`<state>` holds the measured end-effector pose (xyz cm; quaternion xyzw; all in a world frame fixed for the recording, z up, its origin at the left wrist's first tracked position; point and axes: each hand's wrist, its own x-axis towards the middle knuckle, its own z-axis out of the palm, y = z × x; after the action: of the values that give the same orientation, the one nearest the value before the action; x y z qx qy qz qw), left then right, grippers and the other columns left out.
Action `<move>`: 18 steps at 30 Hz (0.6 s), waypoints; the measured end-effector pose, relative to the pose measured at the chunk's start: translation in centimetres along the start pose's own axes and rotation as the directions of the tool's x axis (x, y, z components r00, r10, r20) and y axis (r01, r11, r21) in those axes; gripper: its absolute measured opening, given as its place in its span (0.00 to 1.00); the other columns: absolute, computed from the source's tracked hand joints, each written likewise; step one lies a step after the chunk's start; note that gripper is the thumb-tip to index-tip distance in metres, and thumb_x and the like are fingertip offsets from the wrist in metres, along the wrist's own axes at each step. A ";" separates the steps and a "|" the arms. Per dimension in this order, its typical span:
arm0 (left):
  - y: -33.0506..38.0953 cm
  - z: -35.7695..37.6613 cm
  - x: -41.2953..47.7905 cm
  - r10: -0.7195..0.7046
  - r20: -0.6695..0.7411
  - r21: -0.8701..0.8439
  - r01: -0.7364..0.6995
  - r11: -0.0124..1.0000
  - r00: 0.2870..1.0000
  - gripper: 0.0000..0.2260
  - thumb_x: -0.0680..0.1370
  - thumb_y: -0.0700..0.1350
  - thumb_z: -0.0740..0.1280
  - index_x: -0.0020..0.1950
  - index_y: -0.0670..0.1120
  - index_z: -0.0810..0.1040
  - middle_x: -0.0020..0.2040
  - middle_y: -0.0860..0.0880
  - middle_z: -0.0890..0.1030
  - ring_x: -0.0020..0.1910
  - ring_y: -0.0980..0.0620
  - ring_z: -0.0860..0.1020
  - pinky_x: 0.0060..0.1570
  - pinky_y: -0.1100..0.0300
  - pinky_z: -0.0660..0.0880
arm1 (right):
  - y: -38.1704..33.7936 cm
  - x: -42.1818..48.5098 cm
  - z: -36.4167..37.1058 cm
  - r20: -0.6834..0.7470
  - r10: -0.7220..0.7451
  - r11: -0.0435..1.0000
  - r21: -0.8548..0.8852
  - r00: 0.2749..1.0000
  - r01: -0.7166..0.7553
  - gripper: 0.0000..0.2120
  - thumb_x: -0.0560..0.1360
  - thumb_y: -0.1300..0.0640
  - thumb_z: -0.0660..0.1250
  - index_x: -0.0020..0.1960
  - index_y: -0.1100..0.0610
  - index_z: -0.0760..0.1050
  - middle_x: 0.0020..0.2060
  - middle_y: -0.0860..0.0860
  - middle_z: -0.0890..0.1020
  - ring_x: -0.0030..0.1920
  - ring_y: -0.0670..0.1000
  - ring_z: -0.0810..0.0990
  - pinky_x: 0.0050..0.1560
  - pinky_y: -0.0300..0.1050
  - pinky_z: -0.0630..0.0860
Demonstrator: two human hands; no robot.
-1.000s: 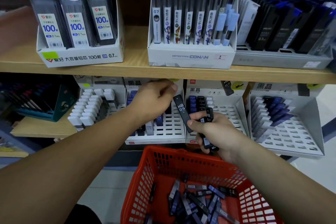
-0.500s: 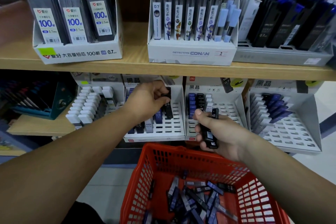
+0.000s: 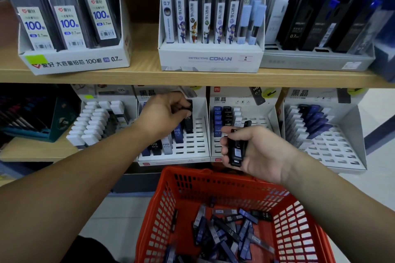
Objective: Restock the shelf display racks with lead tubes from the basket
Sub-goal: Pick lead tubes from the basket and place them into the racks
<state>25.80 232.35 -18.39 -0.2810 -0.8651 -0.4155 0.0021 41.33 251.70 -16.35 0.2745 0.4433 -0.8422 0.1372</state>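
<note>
Left hand [image 3: 164,113] is now pushing its black tube [image 3: 189,120] down into the rack [image 3: 199,142], pinching the cap; right hand [image 3: 258,153] is clutching spare tubes [image 3: 236,151]. Probably light, stiff, slick plastic.
</note>
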 end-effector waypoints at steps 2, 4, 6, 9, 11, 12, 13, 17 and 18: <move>0.3 0.0 -0.1 0.008 0.019 -0.005 -0.008 1.000 1.000 0.09 0.76 0.39 0.76 0.43 0.52 0.82 0.39 0.58 0.82 0.38 0.65 0.78 0.40 0.76 0.71 | -0.1 0.0 -0.1 0.012 -0.010 0.999 0.032 1.000 0.009 0.23 0.78 0.70 0.58 0.72 0.61 0.71 0.44 0.59 0.78 0.39 0.56 0.78 0.40 0.52 0.80; 0.5 0.1 -0.3 0.019 0.038 0.016 -0.019 1.000 0.999 0.11 0.76 0.40 0.76 0.42 0.55 0.80 0.38 0.59 0.81 0.37 0.67 0.78 0.39 0.77 0.70 | 0.0 0.1 -0.1 0.006 -0.026 0.999 0.035 1.000 0.026 0.23 0.78 0.72 0.57 0.72 0.62 0.72 0.44 0.59 0.79 0.39 0.57 0.79 0.42 0.54 0.82; 0.5 0.1 -0.2 0.028 0.037 0.067 -0.031 0.997 0.999 0.09 0.77 0.41 0.76 0.44 0.55 0.81 0.39 0.58 0.82 0.38 0.64 0.79 0.38 0.75 0.71 | 0.0 0.1 -0.1 -0.002 -0.039 0.999 0.025 0.999 0.039 0.22 0.80 0.73 0.57 0.70 0.62 0.73 0.45 0.60 0.80 0.39 0.57 0.81 0.43 0.56 0.84; 0.2 -0.1 -0.2 0.024 0.018 0.119 -0.026 0.993 1.000 0.04 0.76 0.43 0.76 0.48 0.51 0.85 0.43 0.55 0.83 0.42 0.57 0.81 0.43 0.69 0.74 | 0.1 -0.1 0.0 0.009 -0.046 0.999 -0.009 0.999 0.047 0.20 0.81 0.72 0.57 0.69 0.62 0.75 0.46 0.59 0.80 0.43 0.59 0.82 0.47 0.59 0.85; 0.0 0.0 -0.2 0.086 0.053 0.201 -0.095 0.975 0.995 0.04 0.76 0.42 0.77 0.49 0.48 0.86 0.42 0.58 0.79 0.44 0.54 0.79 0.48 0.62 0.76 | 0.0 -0.1 0.0 0.016 -0.045 0.999 -0.027 0.999 0.045 0.19 0.81 0.71 0.58 0.68 0.60 0.76 0.47 0.59 0.82 0.46 0.60 0.84 0.49 0.64 0.84; -0.1 0.1 -0.3 0.117 0.079 0.239 -0.133 0.962 0.990 0.04 0.76 0.42 0.77 0.50 0.47 0.86 0.41 0.61 0.77 0.46 0.55 0.77 0.49 0.60 0.76 | 0.0 -0.2 -0.1 0.022 -0.042 0.999 -0.032 0.999 0.042 0.18 0.81 0.70 0.59 0.68 0.59 0.76 0.48 0.58 0.82 0.47 0.61 0.85 0.50 0.66 0.83; 0.0 0.1 -0.3 0.137 0.095 0.271 -0.158 0.950 0.986 0.05 0.76 0.41 0.76 0.51 0.47 0.87 0.41 0.63 0.76 0.48 0.55 0.75 0.51 0.59 0.75 | -0.1 -0.2 0.0 0.030 -0.038 0.999 -0.035 0.999 0.039 0.17 0.82 0.69 0.59 0.68 0.58 0.76 0.50 0.58 0.82 0.49 0.62 0.85 0.51 0.69 0.82; 0.5 -0.1 -0.2 0.341 0.074 0.381 -0.343 0.859 0.937 0.06 0.77 0.40 0.72 0.50 0.46 0.88 0.44 0.52 0.85 0.48 0.47 0.81 0.53 0.53 0.79 | -0.1 -0.4 0.1 0.075 -0.043 0.994 -0.095 0.996 0.050 0.16 0.83 0.66 0.61 0.67 0.55 0.76 0.53 0.56 0.84 0.48 0.59 0.85 0.46 0.60 0.83; 0.9 -0.1 -0.2 0.374 0.052 0.381 -0.364 0.850 0.926 0.06 0.77 0.41 0.71 0.50 0.46 0.87 0.46 0.50 0.85 0.48 0.47 0.82 0.51 0.52 0.80 | 0.0 -0.3 0.1 0.083 -0.052 0.988 -0.141 0.995 0.063 0.16 0.83 0.66 0.62 0.68 0.55 0.75 0.53 0.55 0.85 0.46 0.57 0.84 0.42 0.56 0.81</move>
<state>26.41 232.62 -17.78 -0.4308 -0.8593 -0.2330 0.1471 41.56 251.65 -16.08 0.2174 0.5045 -0.8221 0.1496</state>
